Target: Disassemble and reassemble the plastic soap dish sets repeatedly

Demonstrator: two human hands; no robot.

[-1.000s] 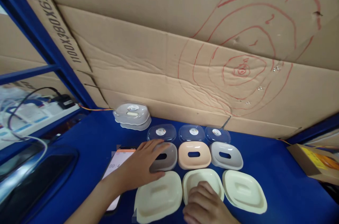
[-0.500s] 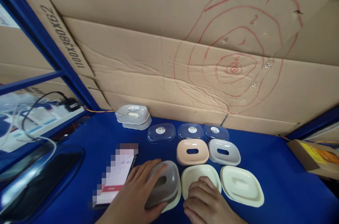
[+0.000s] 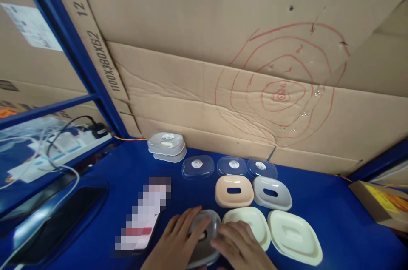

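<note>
My left hand point(image 3: 180, 240) grips the left side of a grey oval piece point(image 3: 208, 246), its fingers spread over the top and thumb low at the near edge. My right hand point(image 3: 240, 242) has curled fingers against the right side of that same piece. Something pale shows through the slot in its middle. Just right of it lies a cream tray point(image 3: 259, 221), partly covered by my right hand. Another cream tray point(image 3: 295, 236) sits farther right. Behind them stand a peach slotted piece point(image 3: 234, 202) and a light grey slotted piece point(image 3: 283, 200).
Three clear lids point(image 3: 198, 172) lie in a row before the cardboard wall point(image 3: 165, 74). A stacked, lidded set point(image 3: 167, 147) is at the back left. A phone point(image 3: 145, 214) lies left of my hands; a small box point(image 3: 376, 206) is at the right edge.
My right hand has moved left from the middle cream tray onto the grey piece. My left hand stays on that piece. The camera view has tilted upward and shifted.
</note>
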